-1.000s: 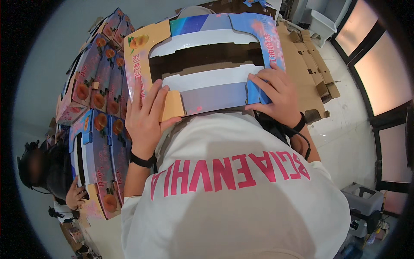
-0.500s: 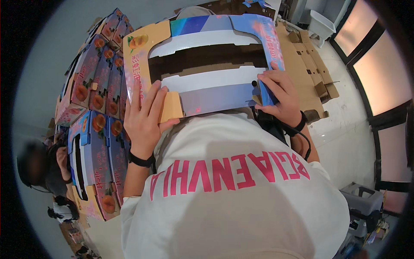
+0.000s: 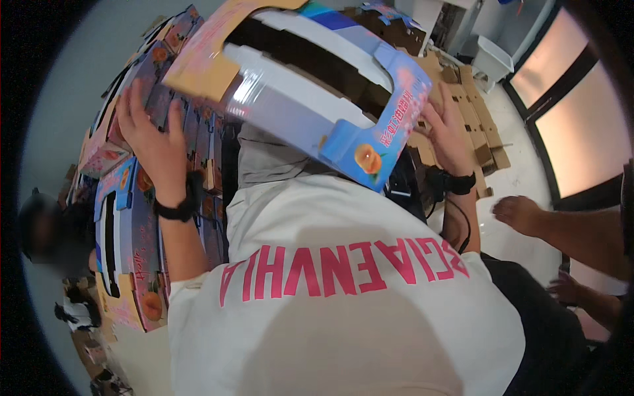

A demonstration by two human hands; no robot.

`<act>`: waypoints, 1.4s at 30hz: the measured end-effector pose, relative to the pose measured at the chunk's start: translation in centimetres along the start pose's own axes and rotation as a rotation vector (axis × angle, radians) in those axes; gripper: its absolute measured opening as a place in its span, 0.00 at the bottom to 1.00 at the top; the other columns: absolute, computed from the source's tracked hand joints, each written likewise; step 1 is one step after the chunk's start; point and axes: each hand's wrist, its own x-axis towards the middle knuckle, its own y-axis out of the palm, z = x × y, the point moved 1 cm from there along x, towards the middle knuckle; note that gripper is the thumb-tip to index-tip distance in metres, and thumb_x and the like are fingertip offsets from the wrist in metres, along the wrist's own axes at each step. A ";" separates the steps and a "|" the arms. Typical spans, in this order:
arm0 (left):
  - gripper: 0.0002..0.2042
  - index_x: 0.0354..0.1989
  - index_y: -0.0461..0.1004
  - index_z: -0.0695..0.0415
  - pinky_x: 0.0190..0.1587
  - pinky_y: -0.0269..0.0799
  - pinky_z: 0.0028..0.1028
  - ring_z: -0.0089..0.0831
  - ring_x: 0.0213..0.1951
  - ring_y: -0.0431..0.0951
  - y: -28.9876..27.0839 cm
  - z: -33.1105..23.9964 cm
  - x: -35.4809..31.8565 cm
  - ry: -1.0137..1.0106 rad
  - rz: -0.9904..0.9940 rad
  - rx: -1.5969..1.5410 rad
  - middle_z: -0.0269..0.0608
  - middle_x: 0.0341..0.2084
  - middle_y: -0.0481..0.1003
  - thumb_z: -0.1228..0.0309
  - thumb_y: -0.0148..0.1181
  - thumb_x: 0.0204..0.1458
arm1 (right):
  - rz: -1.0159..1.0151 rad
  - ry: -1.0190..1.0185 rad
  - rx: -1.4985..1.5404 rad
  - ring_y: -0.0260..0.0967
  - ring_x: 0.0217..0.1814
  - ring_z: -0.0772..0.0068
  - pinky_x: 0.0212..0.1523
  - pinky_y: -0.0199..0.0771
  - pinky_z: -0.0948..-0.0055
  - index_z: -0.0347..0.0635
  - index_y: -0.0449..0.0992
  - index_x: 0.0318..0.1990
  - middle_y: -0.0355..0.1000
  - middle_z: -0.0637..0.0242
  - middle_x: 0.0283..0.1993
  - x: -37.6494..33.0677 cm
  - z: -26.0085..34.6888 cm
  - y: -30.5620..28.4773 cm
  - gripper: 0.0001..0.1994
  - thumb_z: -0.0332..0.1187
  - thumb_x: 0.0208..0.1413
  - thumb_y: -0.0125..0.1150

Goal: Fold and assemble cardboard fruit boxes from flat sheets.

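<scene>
A printed cardboard carton (image 3: 290, 112), blue, yellow and pink with fruit pictures and a wide cut-out in its top, lies tilted in front of my body. Its left end is higher in view and blurred by motion. My left hand (image 3: 155, 138) is off the carton, to its left, open with fingers spread and nothing in it. At the carton's right end is my right hand (image 3: 449, 142), fingers stretched out, the thumb side against or very close to the edge. Whether it bears any weight I cannot tell.
Stacked finished cartons (image 3: 122, 231) rise on the left, close to my left arm. Flattened brown cardboard (image 3: 472, 119) lies at the right. Another person's hand (image 3: 518, 214) reaches in from the right edge, and a white tub (image 3: 494, 56) stands at the far right.
The carton has turned clockwise, its right end coming nearer to me. My left hand has let go and moved left. My right hand's fingers have straightened. Another person's arms have appeared at right.
</scene>
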 end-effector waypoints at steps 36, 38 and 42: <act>0.32 0.81 0.52 0.68 0.74 0.59 0.36 0.42 0.71 0.68 -0.1 -11.4 -5.2 -0.480 0.292 -1.003 0.59 0.73 0.65 0.70 0.51 0.71 | -0.069 0.032 0.177 0.63 0.69 0.69 0.73 0.61 0.68 0.33 0.61 0.76 0.68 0.61 0.68 -1.4 3.6 7.9 0.26 0.39 0.79 0.49; 0.33 0.82 0.50 0.67 0.71 0.62 0.33 0.39 0.67 0.71 0.2 -11.0 -5.0 -0.433 0.278 -0.845 0.57 0.70 0.68 0.69 0.48 0.72 | 0.048 -0.088 0.339 0.64 0.68 0.68 0.71 0.63 0.69 0.34 0.61 0.75 0.67 0.62 0.67 -1.6 4.1 8.0 0.26 0.32 0.74 0.52; 0.33 0.82 0.49 0.68 0.70 0.62 0.32 0.38 0.67 0.71 0.0 -10.6 -5.3 -0.450 0.288 -0.866 0.57 0.70 0.69 0.68 0.47 0.72 | 0.069 -0.034 0.389 0.64 0.66 0.69 0.68 0.65 0.69 0.34 0.60 0.75 0.67 0.63 0.67 -2.1 4.5 7.3 0.28 0.26 0.68 0.51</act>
